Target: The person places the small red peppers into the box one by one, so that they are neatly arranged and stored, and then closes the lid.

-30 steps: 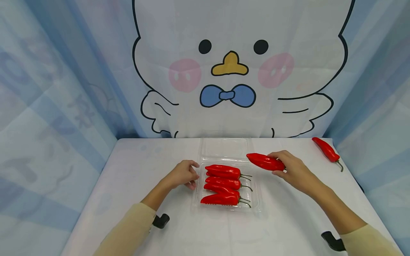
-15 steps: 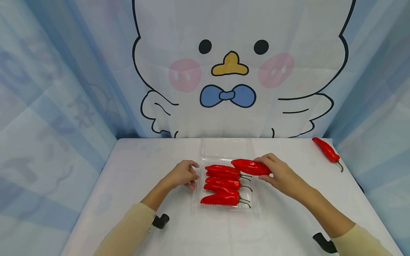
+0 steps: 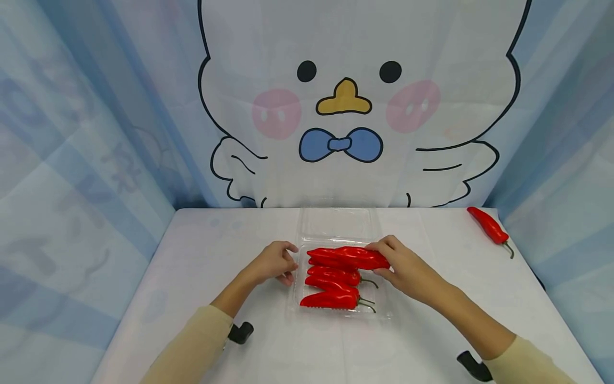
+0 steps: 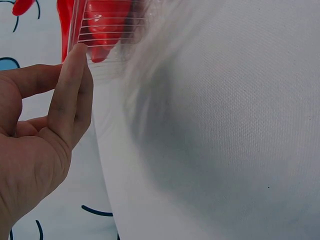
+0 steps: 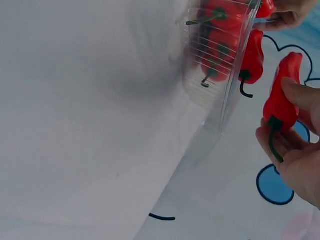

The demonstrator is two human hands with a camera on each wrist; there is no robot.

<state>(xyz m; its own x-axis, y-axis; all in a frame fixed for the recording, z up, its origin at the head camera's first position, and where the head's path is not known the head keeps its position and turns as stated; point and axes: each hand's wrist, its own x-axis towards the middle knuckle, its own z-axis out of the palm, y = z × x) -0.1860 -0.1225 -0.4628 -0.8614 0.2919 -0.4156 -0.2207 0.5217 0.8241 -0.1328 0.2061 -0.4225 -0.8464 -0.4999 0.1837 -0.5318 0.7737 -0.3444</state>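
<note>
In the head view, my right hand holds a red chili pepper between thumb and fingers near its stem end. The pepper overlaps the far peppers in the clear plastic clamshell box. In the right wrist view, the held pepper shows its green stem hanging down, with thumb on one side and fingers underneath. Several red peppers lie side by side in the box, stems to the right. My left hand stays at the box's left side; in the left wrist view, a fingertip meets its ribbed wall.
Another red pepper lies at the table's far right corner. The box's raised clear lid stands at its far side. A white cloth covers the table, and printed curtains enclose it behind and at both sides.
My right hand has moved left and slightly nearer, carrying the pepper from right of the box to over its far row. The left hand has stayed in place.
</note>
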